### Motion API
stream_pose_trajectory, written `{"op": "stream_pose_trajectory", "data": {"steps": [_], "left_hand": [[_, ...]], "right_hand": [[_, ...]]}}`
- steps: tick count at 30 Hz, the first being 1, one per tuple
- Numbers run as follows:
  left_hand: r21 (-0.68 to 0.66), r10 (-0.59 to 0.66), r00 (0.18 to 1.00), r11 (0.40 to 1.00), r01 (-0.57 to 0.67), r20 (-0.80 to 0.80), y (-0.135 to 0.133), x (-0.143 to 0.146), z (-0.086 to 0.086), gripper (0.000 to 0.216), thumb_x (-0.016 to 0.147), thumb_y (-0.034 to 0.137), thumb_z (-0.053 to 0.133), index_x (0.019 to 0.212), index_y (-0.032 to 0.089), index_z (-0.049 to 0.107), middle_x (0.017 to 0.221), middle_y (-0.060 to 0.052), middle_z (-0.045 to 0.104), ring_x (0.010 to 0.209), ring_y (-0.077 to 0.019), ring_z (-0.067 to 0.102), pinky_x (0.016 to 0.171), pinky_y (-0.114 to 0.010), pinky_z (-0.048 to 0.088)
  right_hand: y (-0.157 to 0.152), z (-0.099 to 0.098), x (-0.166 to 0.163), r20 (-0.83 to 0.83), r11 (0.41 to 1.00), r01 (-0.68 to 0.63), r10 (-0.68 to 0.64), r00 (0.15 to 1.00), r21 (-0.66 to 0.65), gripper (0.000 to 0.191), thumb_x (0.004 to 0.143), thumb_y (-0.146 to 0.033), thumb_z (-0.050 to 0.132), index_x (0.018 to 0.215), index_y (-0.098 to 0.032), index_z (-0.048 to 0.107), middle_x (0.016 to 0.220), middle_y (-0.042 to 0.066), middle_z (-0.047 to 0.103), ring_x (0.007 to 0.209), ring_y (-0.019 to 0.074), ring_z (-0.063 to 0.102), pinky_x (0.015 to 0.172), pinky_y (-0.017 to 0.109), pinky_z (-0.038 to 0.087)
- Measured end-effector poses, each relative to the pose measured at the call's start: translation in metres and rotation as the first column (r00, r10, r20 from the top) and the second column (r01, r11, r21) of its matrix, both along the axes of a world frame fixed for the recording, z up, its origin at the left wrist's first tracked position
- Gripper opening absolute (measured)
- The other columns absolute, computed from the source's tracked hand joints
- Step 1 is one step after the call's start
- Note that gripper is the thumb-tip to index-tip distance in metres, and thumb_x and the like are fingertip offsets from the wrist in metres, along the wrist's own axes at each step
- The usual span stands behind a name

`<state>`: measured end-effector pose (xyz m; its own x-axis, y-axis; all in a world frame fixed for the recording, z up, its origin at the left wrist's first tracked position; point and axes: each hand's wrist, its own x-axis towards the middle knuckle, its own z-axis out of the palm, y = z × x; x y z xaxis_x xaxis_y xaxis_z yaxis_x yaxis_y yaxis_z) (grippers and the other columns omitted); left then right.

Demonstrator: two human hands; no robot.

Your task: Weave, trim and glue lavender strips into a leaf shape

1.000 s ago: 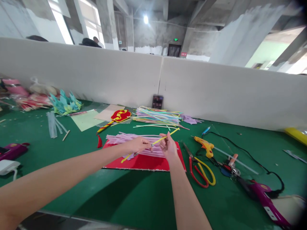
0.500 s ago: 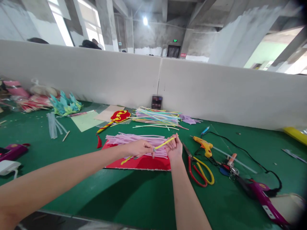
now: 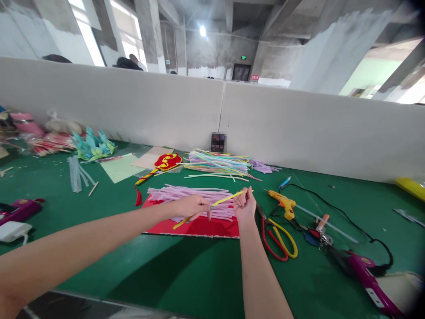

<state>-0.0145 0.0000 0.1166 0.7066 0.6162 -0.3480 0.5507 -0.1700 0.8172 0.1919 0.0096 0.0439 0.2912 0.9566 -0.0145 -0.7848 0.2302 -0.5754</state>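
Lamp (image 3: 202, 31) glaring — windows (image 3: 88, 37) blown white — soft shadow on table (image 3: 212, 274).

No lettering can be read with certainty. At the far side of the room, a green lit sign (image 3: 243, 57) sits above a dark door (image 3: 241, 72), its marks too small to make out. A red sign (image 3: 254, 77) just right of that door bears pale marks, too blurred to read. Farther left, a small pale plate (image 3: 168, 62) beside a pillar (image 3: 154, 35) is likewise illegible.

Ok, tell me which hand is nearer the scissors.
Right. The right hand is just left of the scissors; the left hand is farther off to their left.
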Motion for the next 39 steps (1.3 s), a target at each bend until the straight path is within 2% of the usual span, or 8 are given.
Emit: {"op": "stream_pose_trajectory", "data": {"steps": [8, 12, 18, 21, 25, 28, 32, 39], "left_hand": [[0.063, -0.041, 0.994, 0.997, 0.048, -0.105, -0.014, 0.003, 0.005, 0.039, 0.083, 0.049, 0.041, 0.077, 0.018, 0.064, 0.040, 0.004, 0.044, 0.035, -0.0122, 0.042, 0.039, -0.022, 0.033], [0.069, -0.023, 0.987, 0.997, 0.034, -0.156, -0.019, 0.002, 0.007, 0.044, 0.083, 0.053, 0.039, 0.073, 0.018, 0.064, 0.039, 0.004, 0.044, 0.032, -0.0115, 0.040, 0.037, -0.022, 0.033], [0.134, -0.009, 0.966, 0.990, 0.045, -0.259, -0.023, 0.003, 0.008, 0.053, 0.080, 0.061, 0.040, 0.055, 0.017, 0.058, 0.035, 0.003, 0.038, 0.032, -0.0107, 0.035, 0.039, -0.024, 0.029], [0.191, -0.086, 0.964, 0.972, 0.136, -0.250, -0.028, 0.004, 0.015, 0.053, 0.083, 0.054, 0.041, 0.052, 0.017, 0.063, 0.036, 0.003, 0.038, 0.036, -0.0105, 0.033, 0.044, -0.025, 0.029], [0.195, -0.195, 0.953, 0.950, 0.242, -0.232, -0.033, 0.005, 0.025, 0.051, 0.086, 0.046, 0.040, 0.055, 0.018, 0.070, 0.047, 0.000, 0.053, 0.044, -0.0112, 0.039, 0.049, -0.025, 0.030], [0.185, -0.285, 0.933, 0.927, 0.327, -0.222, -0.034, 0.008, 0.025, 0.050, 0.087, 0.044, 0.041, 0.055, 0.019, 0.070, 0.054, -0.001, 0.060, 0.049, -0.0116, 0.044, 0.055, -0.024, 0.032], [0.160, -0.360, 0.901, 0.901, 0.403, -0.243, -0.036, 0.011, 0.023, 0.050, 0.086, 0.047, 0.044, 0.053, 0.019, 0.068, 0.054, -0.001, 0.059, 0.049, -0.0120, 0.045, 0.053, -0.025, 0.031], [0.162, -0.250, 0.950, 0.946, 0.280, -0.186, -0.029, 0.005, 0.023, 0.060, 0.089, 0.050, 0.031, 0.053, 0.018, 0.067, 0.056, -0.003, 0.059, 0.051, -0.0131, 0.045, 0.057, -0.025, 0.033]], "right_hand": [[0.001, -0.007, 0.005, -0.020, 0.999, 0.046, -0.046, 0.999, 0.000, 0.031, 0.085, -0.042, 0.051, 0.064, -0.020, 0.046, 0.033, -0.012, 0.032, 0.029, 0.0039, 0.021, 0.033, 0.018, 0.020], [0.001, -0.007, 0.007, -0.014, 0.999, 0.055, -0.055, 0.998, 0.000, 0.031, 0.084, -0.042, 0.053, 0.064, -0.020, 0.046, 0.033, -0.012, 0.032, 0.029, 0.0038, 0.021, 0.034, 0.018, 0.021], [0.002, -0.008, 0.008, 0.007, 0.998, 0.056, -0.056, 0.998, 0.012, 0.031, 0.085, -0.043, 0.052, 0.064, -0.020, 0.044, 0.033, -0.012, 0.031, 0.030, 0.0044, 0.021, 0.034, 0.018, 0.021], [0.004, -0.010, 0.008, 0.019, 0.999, 0.049, -0.049, 0.999, 0.018, 0.033, 0.084, -0.045, 0.053, 0.064, -0.021, 0.043, 0.033, -0.012, 0.029, 0.030, 0.0049, 0.022, 0.034, 0.018, 0.021], [0.004, -0.010, 0.006, 0.027, 0.999, 0.040, -0.041, 0.999, 0.013, 0.034, 0.083, -0.047, 0.053, 0.063, -0.021, 0.043, 0.033, -0.011, 0.029, 0.031, 0.0056, 0.021, 0.033, 0.019, 0.019], [0.003, -0.008, 0.005, 0.034, 1.000, 0.020, -0.021, 0.999, 0.012, 0.035, 0.083, -0.046, 0.053, 0.062, -0.021, 0.043, 0.033, -0.011, 0.028, 0.031, 0.0060, 0.021, 0.032, 0.019, 0.017], [0.001, -0.006, 0.002, 0.048, 1.000, -0.006, 0.006, 0.999, 0.018, 0.036, 0.083, -0.046, 0.053, 0.061, -0.021, 0.043, 0.033, -0.011, 0.027, 0.032, 0.0064, 0.022, 0.033, 0.019, 0.018], [0.001, -0.006, 0.009, 0.020, 0.998, 0.043, -0.044, 0.999, 0.047, 0.037, 0.084, -0.045, 0.052, 0.060, -0.021, 0.042, 0.035, -0.011, 0.026, 0.032, 0.0061, 0.021, 0.033, 0.019, 0.019]]}}
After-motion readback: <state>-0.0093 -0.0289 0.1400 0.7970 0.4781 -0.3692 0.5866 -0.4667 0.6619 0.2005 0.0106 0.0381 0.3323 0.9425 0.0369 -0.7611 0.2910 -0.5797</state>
